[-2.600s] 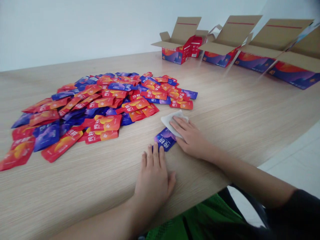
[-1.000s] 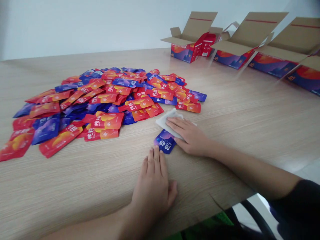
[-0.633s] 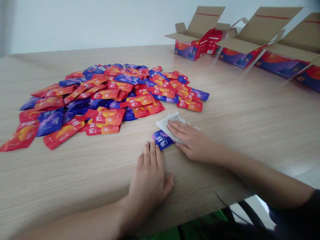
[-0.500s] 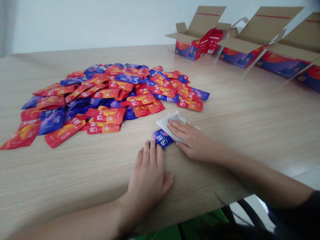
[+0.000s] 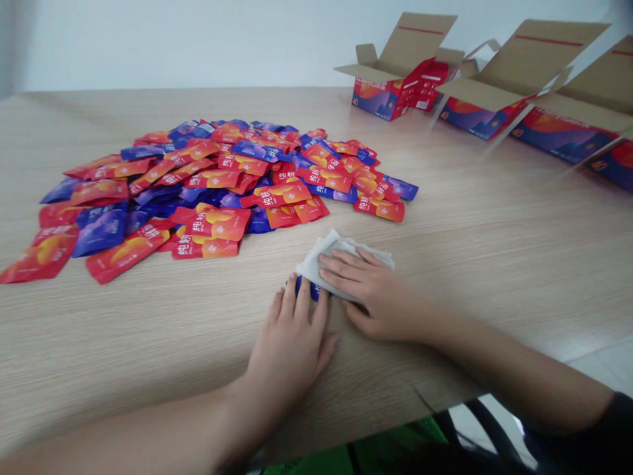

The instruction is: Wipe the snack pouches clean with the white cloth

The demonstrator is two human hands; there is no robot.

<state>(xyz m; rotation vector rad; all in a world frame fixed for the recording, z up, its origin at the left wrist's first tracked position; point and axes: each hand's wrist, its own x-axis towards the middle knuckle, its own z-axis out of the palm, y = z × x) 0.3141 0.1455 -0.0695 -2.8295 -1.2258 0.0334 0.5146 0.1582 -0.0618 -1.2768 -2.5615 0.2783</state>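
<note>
One blue pouch (image 5: 315,290) lies on the table (image 5: 469,264) before me, partly hidden by a folded white cloth (image 5: 316,258). At the pouch's 7 o'clock my left hand (image 5: 289,336) lies flat, fingers straight and a little spread, the tips on it. At 3 o'clock my right hand (image 5: 373,290) lies flat over the cloth, thumb apart from the fingers. From the pouch, a heap of red and blue pouches (image 5: 217,178) sits around 10 to 11 o'clock; farther off, cartons (image 5: 378,99) with raised lids stand at 1 to 2 o'clock.
</note>
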